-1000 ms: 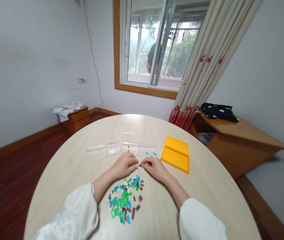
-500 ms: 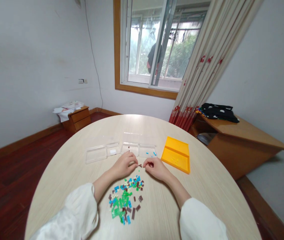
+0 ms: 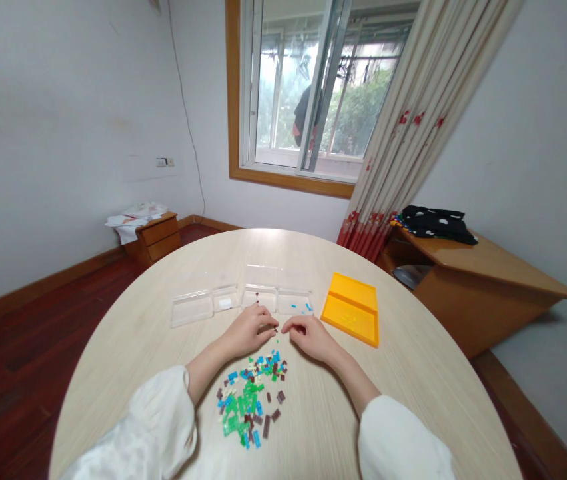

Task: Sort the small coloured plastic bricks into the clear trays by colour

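Observation:
Small brown building bricks [image 3: 276, 329] show at the fingertips of my left hand [image 3: 252, 329], its thumb and fingers closing on them. Just to the right, my right hand [image 3: 308, 333] is curled with thumb and index finger together; whether anything is between them is hidden. A small gap separates the two hands. Closer to me on the table lies a loose pile of green, blue, brown and cream building bricks [image 3: 246, 400]. Beyond my hands, a clear plastic box [image 3: 296, 293] holds a few blue bricks, and the clear box [image 3: 268, 308] beside it holds a few brown ones.
An open yellow case [image 3: 350, 303] with small yellow pieces lies on the right of the round table [image 3: 128, 347]. More clear boxes [image 3: 192, 308] stand at the left. A wooden desk [image 3: 503, 273] with dark cloth is beyond the table's right edge.
The brown bricks that lay between my hands are now at my left fingertips. My right fingertips have shifted slightly left.

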Action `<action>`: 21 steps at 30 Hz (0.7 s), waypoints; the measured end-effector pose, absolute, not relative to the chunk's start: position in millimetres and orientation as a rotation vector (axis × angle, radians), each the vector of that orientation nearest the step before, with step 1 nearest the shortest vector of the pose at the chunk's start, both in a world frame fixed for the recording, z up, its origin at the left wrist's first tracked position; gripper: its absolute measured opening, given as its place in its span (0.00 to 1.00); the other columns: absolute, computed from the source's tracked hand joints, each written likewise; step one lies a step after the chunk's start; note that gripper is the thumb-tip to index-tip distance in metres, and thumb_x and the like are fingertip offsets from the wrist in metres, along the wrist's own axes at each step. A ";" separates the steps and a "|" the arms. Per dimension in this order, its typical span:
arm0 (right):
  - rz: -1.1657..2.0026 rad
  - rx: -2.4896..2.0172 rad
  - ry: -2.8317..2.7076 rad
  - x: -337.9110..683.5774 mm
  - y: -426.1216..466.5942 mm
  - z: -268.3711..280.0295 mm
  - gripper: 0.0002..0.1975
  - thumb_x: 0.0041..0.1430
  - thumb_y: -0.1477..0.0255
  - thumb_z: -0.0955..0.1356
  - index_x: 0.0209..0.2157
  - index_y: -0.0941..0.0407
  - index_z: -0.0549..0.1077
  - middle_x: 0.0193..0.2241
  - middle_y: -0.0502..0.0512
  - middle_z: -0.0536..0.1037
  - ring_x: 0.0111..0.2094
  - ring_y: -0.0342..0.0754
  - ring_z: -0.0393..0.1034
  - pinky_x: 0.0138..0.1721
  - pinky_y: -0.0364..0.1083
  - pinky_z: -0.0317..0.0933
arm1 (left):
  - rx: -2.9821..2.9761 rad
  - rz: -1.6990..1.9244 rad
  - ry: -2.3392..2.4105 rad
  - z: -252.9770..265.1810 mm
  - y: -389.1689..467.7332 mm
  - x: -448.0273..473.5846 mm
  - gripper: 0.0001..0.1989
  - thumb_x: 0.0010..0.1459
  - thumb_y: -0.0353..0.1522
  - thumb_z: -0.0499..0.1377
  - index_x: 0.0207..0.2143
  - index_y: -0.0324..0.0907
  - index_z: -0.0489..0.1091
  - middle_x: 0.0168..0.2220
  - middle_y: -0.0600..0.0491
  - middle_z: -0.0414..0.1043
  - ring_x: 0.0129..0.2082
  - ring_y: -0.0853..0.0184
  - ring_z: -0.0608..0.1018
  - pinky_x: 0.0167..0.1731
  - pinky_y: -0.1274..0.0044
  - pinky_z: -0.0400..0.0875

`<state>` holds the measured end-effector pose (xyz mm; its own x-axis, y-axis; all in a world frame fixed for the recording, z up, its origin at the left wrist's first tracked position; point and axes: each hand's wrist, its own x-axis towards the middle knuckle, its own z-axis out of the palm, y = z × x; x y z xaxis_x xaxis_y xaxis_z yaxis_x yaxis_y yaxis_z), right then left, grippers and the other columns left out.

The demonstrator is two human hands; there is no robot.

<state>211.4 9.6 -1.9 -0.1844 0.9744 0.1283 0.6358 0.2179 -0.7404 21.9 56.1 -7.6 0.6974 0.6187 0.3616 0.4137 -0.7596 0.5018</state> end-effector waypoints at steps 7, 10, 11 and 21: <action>0.753 -1.508 -1.857 212.2 9.8 -4.4 0.12 0.45 0.81 0.61 0.24 0.59 0.75 0.16 0.46 0.66 0.20 0.40 0.55 0.24 0.39 0.49 | 2.535 0.752 0.815 -10.1 57.5 22.6 0.05 0.55 0.29 0.57 0.32 0.41 0.74 0.33 0.50 0.69 0.38 0.64 0.69 0.40 0.74 0.64; 0.761 -1.510 -1.848 212.0 10.6 -4.9 0.11 0.45 0.81 0.61 0.23 0.60 0.75 0.16 0.46 0.65 0.20 0.40 0.54 0.24 0.39 0.49 | 2.540 0.769 0.814 -12.8 58.9 22.5 0.06 0.55 0.28 0.56 0.31 0.41 0.73 0.33 0.50 0.69 0.37 0.64 0.69 0.40 0.74 0.64; 0.765 -1.511 -1.843 211.9 10.9 -5.0 0.11 0.45 0.81 0.61 0.23 0.59 0.75 0.16 0.45 0.64 0.20 0.40 0.54 0.24 0.39 0.49 | 2.541 0.777 0.811 -14.2 59.6 22.5 0.07 0.56 0.27 0.55 0.31 0.41 0.73 0.33 0.50 0.70 0.38 0.65 0.70 0.40 0.74 0.64; 0.813 -1.520 -1.797 210.6 9.5 0.1 0.11 0.44 0.81 0.61 0.22 0.59 0.74 0.15 0.45 0.64 0.20 0.40 0.54 0.24 0.39 0.48 | 2.560 0.814 0.876 -19.9 64.2 20.9 0.09 0.55 0.24 0.52 0.29 0.39 0.71 0.32 0.49 0.71 0.36 0.64 0.71 0.38 0.74 0.66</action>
